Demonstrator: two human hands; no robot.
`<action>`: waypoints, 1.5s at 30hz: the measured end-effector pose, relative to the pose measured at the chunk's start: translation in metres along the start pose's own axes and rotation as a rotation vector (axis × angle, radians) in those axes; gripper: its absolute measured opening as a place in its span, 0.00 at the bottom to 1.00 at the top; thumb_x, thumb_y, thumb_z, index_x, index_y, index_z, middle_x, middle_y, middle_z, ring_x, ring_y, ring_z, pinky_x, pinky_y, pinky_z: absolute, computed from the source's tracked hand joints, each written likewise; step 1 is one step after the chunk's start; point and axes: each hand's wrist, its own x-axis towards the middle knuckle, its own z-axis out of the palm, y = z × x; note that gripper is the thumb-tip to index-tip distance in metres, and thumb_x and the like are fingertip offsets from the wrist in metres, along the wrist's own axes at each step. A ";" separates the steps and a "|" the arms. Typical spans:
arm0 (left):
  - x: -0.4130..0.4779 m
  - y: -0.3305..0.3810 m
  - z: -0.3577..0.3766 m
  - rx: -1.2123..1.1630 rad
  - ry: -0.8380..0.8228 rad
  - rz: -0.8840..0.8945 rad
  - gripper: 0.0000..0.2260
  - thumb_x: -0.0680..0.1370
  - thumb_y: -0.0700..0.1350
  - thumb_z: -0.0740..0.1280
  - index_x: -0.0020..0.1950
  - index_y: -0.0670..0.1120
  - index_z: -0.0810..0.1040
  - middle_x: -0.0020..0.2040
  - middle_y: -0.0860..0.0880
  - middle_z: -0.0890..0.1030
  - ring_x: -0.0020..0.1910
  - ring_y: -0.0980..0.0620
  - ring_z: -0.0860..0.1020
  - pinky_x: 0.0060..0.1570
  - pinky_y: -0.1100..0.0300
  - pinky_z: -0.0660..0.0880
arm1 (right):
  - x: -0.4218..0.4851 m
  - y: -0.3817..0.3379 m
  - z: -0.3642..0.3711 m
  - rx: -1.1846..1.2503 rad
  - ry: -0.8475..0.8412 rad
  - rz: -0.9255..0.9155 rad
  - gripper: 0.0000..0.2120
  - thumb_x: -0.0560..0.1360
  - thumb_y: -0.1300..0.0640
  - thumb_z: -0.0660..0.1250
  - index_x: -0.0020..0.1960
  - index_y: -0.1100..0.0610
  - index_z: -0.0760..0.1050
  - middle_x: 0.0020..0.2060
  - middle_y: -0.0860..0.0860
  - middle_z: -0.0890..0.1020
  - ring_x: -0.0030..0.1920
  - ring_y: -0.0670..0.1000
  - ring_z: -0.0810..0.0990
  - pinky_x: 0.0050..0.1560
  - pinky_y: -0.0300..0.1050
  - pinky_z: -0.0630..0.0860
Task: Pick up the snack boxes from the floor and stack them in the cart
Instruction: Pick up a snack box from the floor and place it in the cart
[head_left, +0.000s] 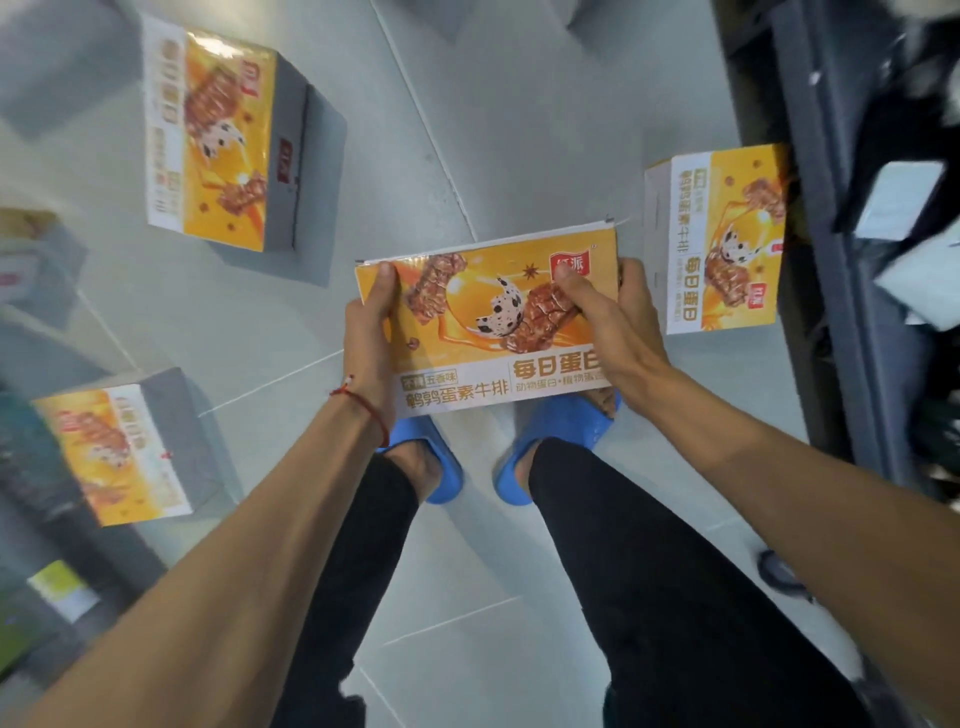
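Both hands are clamped on 1 box, left hand and right hand on its short ends, above my slippers. The wrap looks slick (only thumbs on top), so swinging it to the cart could drop it on the right box.

three snack boxes on tiled floor

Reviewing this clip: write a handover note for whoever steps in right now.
Hands: left hand and right hand both grip the held snack box, thumbs on top.
Things: three more lie on the floor: upper-left box, lower-left box, right box beside the dark cart.
Done: one box lifted.
Left: put it in the cart, then fetch the other three.
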 end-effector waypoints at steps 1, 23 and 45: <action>-0.022 0.011 -0.003 0.003 0.006 0.016 0.40 0.72 0.69 0.66 0.72 0.40 0.71 0.57 0.40 0.85 0.52 0.37 0.85 0.41 0.52 0.83 | -0.018 -0.012 -0.005 0.019 -0.010 0.001 0.24 0.79 0.43 0.70 0.68 0.53 0.67 0.50 0.41 0.81 0.39 0.31 0.82 0.38 0.28 0.75; -0.473 0.187 -0.048 0.093 -0.149 0.333 0.38 0.73 0.65 0.70 0.72 0.39 0.72 0.60 0.38 0.83 0.57 0.35 0.83 0.59 0.39 0.79 | -0.402 -0.238 -0.130 0.331 -0.038 -0.120 0.33 0.72 0.35 0.74 0.70 0.47 0.66 0.62 0.46 0.81 0.62 0.50 0.82 0.69 0.59 0.75; -0.535 0.201 -0.050 0.485 -0.383 0.336 0.29 0.74 0.64 0.70 0.66 0.47 0.72 0.51 0.43 0.85 0.39 0.50 0.87 0.34 0.58 0.81 | -0.545 -0.184 -0.094 1.018 0.409 -0.048 0.35 0.74 0.41 0.72 0.76 0.52 0.65 0.53 0.55 0.88 0.54 0.57 0.87 0.64 0.67 0.78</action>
